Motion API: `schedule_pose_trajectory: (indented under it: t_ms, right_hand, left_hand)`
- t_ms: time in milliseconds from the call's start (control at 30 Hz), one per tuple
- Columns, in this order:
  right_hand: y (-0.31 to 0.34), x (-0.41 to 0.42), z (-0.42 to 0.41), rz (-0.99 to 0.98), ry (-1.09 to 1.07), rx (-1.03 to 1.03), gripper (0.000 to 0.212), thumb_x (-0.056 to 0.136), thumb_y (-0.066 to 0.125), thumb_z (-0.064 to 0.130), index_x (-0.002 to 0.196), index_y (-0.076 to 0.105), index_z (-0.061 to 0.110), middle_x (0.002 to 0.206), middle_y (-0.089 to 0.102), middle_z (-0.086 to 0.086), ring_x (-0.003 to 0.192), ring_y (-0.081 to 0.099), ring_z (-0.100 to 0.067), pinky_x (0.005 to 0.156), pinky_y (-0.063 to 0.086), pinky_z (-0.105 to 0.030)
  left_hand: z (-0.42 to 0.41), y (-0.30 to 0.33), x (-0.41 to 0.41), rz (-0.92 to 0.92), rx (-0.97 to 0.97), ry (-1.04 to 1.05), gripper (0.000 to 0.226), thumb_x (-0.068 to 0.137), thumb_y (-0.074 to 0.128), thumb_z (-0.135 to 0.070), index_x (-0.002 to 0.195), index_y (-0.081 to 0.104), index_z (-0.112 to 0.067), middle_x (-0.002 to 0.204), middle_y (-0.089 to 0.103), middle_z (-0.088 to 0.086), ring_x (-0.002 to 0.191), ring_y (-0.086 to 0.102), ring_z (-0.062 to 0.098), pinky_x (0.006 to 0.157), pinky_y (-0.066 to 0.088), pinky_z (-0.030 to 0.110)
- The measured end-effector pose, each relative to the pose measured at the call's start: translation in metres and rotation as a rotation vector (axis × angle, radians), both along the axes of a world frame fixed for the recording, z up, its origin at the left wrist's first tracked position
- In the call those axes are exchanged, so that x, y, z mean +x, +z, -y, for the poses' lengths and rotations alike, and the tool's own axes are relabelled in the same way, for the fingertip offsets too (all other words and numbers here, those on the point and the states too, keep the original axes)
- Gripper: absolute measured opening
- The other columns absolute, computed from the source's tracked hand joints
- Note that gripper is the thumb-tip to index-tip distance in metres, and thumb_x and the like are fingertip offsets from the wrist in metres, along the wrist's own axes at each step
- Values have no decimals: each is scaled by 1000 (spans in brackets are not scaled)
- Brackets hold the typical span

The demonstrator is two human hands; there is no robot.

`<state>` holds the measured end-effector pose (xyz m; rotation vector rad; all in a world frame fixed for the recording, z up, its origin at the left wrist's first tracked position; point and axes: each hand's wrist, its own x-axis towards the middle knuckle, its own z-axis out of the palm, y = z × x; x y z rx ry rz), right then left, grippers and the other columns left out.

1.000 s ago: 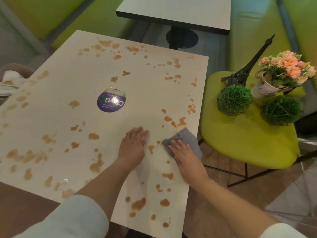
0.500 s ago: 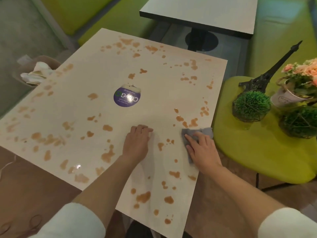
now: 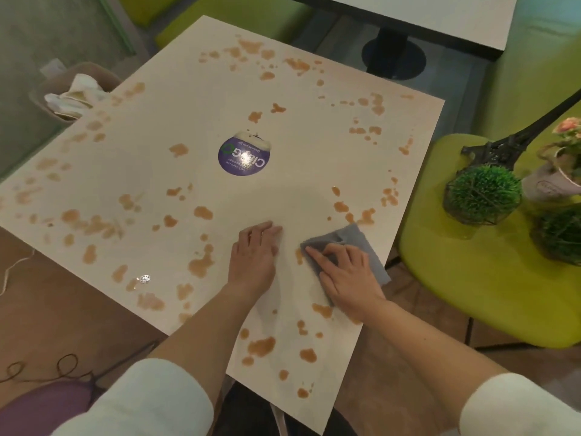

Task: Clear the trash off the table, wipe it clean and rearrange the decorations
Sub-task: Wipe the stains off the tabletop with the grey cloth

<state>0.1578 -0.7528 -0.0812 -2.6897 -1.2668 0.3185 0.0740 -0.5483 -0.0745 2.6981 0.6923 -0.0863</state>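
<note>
Left hand (image 3: 256, 253): flat on the stained table (image 3: 195, 114), fingers straight, together, holding nothing.
Right hand (image 3: 349, 275): palm down, fingers spread, pressing the grey cloth (image 3: 355, 243).
Cloth: near the table's right edge.

**One head-worn view, looking down**

A single wide-angle camera sits above the near edge of the bench (image 3: 283, 190), facing forward and steeply down. It is close: both forearms enter from the bottom. The bench appears rotated, its far right corner pointing toward a green chair (image 3: 471, 278).
</note>
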Motion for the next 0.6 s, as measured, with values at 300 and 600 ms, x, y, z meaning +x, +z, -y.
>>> schedule_pose_trajectory:
  t_ms: [300, 600]
  right_hand:
    - [2, -3, -21, -108, 71, -9, 58, 99, 7, 46, 156, 11, 34, 161, 13, 12, 148, 0, -14, 118, -8, -31]
    - [0, 3, -14, -111, 51, 34, 54, 102, 12, 42, 155, 15, 33, 161, 8, 16, 151, -1, -11, 121, -7, -35]
  left_hand:
    - [-1, 0, 1, -2, -34, 29, 43, 102, 36, -24, 144, 36, -33, 153, 27, -11, 136, 17, 16, 104, 26, 32]
    - [-2, -2, 0, 13, -57, 41, 43, 102, 38, -24, 144, 38, -33, 152, 28, -13, 135, 15, 14, 105, 25, 32]
